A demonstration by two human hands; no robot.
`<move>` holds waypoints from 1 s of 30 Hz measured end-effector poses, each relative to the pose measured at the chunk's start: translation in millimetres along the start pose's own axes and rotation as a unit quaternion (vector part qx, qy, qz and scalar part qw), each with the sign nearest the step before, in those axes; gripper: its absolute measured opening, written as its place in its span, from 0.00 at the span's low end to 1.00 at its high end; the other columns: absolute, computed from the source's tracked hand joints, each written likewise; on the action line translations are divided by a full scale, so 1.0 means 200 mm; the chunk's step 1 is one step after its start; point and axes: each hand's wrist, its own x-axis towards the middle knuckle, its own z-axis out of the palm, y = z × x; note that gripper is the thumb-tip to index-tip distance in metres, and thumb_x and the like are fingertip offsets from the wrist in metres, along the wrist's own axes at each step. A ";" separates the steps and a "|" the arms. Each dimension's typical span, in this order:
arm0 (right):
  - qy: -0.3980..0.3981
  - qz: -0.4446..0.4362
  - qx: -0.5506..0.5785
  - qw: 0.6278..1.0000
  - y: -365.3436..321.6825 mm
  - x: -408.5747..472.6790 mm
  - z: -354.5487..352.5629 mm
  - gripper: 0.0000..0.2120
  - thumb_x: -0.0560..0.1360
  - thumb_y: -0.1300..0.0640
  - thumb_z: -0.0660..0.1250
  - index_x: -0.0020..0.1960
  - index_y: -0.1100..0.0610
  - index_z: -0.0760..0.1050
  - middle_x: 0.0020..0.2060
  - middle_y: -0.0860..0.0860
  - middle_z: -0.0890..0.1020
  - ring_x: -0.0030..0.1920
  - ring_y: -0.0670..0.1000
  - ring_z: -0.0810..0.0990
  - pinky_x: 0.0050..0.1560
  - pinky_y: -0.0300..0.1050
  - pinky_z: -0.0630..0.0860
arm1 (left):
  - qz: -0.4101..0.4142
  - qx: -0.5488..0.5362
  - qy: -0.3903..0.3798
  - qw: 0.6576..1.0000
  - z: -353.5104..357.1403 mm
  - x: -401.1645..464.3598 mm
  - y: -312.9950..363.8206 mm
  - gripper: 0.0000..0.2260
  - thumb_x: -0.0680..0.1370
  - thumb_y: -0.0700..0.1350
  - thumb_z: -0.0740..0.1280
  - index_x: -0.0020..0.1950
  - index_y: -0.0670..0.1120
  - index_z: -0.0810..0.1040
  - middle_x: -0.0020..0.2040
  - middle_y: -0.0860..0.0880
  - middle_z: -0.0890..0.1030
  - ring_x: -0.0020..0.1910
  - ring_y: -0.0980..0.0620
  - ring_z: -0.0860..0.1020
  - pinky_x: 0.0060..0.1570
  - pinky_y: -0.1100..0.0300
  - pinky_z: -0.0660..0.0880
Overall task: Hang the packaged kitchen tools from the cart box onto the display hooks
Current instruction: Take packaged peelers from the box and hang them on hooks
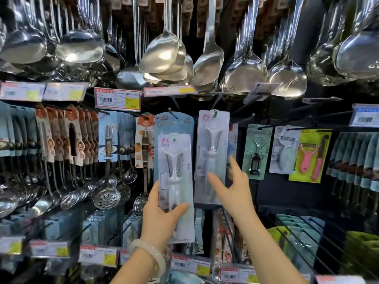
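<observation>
Two hands raised before a dark shop wall crowded with hooks and hanging goods. Above, rows of shiny steel ladles [82,46] and flat turners [164,56], smooth and mirror-bright, handles running up out of view. Below those, a line of price tags [117,98] in clear plastic holders, red and yellow print, some blurred. At left, carded slotted spoons [106,193] with round holed bowls, packed tight on their pegs. At right, a carded bottle opener [256,152], a white peeler [284,149] and a pink peeler on a yellow-green card [307,158]; lower right, black wire racks [307,238].

Left hand [162,218] gripping the lower part of a packaged white tool [176,181], thumb curled across the glossy clear front, fingers behind; pale bangle [151,257] on that wrist. Package held upright in front of a light blue card [174,124] hanging on a hook. Just beside it, a matching packaged tool [212,152] already hanging from a black hook [214,113]. Right hand [233,185] spread loose, fingers straight, thumb tip at that hanging pack's lower front, gripping nothing.
</observation>
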 end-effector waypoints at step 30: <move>-0.002 -0.071 0.128 0.989 -0.07 -0.01 -0.05 0.29 0.75 0.60 0.68 0.68 0.39 0.61 0.51 0.50 0.80 0.48 0.43 0.82 0.46 0.36 0.78 | 0.140 0.101 -0.113 0.979 0.22 0.09 0.22 0.34 0.74 0.42 0.71 0.68 0.65 0.54 0.56 0.51 0.76 0.57 0.53 0.76 0.44 0.75 0.73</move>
